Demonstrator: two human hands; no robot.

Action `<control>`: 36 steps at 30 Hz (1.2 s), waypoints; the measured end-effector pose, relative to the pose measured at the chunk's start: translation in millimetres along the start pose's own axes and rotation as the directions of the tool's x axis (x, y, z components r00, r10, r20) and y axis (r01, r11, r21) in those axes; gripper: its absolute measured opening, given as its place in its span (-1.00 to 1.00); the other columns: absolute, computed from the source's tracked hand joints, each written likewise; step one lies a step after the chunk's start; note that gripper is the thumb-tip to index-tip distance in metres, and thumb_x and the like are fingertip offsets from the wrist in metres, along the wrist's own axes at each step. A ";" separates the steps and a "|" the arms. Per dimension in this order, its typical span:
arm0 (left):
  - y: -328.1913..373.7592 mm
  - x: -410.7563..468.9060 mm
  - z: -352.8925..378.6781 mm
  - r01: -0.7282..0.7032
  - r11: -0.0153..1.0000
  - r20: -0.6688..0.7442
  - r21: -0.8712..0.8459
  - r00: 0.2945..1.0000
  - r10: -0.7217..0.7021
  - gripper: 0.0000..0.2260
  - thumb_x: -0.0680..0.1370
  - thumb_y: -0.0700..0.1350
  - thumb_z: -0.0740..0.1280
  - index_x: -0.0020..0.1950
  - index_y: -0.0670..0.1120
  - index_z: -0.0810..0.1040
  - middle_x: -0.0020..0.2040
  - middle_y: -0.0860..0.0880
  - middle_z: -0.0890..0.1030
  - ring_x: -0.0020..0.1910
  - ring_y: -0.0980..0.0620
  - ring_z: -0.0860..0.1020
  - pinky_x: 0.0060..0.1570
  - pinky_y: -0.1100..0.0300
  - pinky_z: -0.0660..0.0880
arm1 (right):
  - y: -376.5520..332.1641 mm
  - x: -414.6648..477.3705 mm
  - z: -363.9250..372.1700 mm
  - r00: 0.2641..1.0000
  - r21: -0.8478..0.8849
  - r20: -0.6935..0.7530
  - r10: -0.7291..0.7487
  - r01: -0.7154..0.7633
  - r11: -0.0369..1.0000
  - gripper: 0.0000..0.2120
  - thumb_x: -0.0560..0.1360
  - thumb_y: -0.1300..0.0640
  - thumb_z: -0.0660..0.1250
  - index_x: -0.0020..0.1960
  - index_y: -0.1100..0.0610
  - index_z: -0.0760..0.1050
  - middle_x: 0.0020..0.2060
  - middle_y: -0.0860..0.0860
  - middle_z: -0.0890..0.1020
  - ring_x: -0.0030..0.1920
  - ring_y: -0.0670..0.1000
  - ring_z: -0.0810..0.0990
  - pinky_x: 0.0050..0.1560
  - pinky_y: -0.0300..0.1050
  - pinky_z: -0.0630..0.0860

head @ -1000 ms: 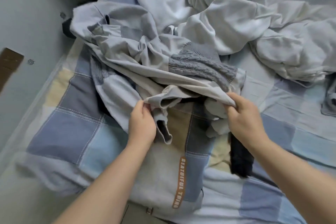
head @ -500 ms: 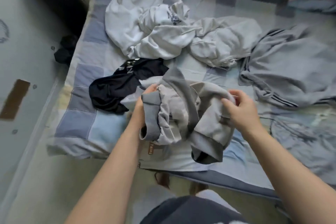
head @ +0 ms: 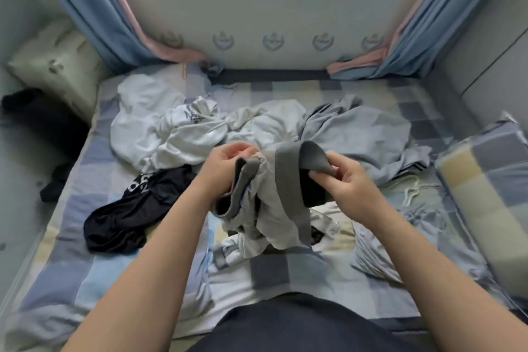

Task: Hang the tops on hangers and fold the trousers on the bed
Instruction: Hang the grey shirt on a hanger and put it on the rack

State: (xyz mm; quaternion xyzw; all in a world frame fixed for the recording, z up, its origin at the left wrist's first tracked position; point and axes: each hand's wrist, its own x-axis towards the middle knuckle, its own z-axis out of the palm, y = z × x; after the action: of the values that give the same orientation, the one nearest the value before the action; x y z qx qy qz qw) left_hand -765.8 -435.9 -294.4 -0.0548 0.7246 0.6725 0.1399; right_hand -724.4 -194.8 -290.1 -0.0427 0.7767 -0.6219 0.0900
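Note:
I hold a bunched light grey garment with a darker grey ribbed band above the bed. My left hand grips its left side and my right hand pinches the dark band's edge. The garment's lower part hangs down crumpled. On the checked cover lie a black garment at the left, a white top with dark lettering behind it, and a pale blue-grey garment at the right. A white hanger lies to the right of my right hand.
A checked pillow sits at the right edge of the bed and a pale cushion at the back left. Blue and pink curtains hang at both back corners. Dark clothing lies on the floor at the left.
The view has tilted up to show the whole bed. I have lifted the grey garment off the pile and my right hand has shifted to its dark band.

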 end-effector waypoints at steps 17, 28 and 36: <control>-23.3 -43.7 175.6 -0.257 0.854 -0.136 0.453 0.926 0.351 -0.79 0.40 -0.32 0.31 -0.10 -0.02 0.51 -0.22 0.04 0.58 -0.17 -0.02 0.54 -0.17 0.07 0.44 | -35.3 -43.2 -95.2 0.972 -0.344 -0.171 -0.159 0.092 0.935 -0.96 0.33 0.15 0.37 -0.30 0.06 0.55 -0.42 -0.02 0.61 -0.35 -0.06 0.51 -0.28 -0.11 0.44; -41.7 -19.9 138.0 0.019 0.925 -0.466 0.380 0.868 0.173 -0.81 0.51 -0.34 0.29 -0.13 -0.05 0.54 -0.20 0.00 0.59 -0.15 -0.09 0.56 -0.19 0.15 0.38 | -39.9 -57.5 -145.7 0.864 -0.152 -0.462 -0.199 0.144 0.978 -0.88 0.51 0.29 0.41 -0.20 0.27 0.59 -0.34 0.16 0.60 -0.29 -0.07 0.51 -0.22 -0.19 0.47; 10.8 -36.2 150.2 0.082 0.971 -0.098 -0.226 0.989 -0.107 -0.75 0.68 -0.07 0.26 -0.05 -0.16 0.64 -0.22 -0.10 0.69 -0.20 -0.05 0.64 -0.14 0.06 0.54 | -1.8 -54.4 -144.2 0.899 -0.353 -0.428 -0.093 -0.072 0.933 -0.70 0.54 0.16 0.41 0.25 0.03 0.46 0.15 -0.08 0.53 0.17 -0.09 0.48 0.26 -0.14 0.40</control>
State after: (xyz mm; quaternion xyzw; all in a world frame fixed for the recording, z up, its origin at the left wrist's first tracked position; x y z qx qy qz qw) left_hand -714.8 -290.1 -282.5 -0.1413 0.6483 0.7377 0.1248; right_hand -699.0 -47.3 -253.4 0.0782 0.8773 -0.4629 -0.0996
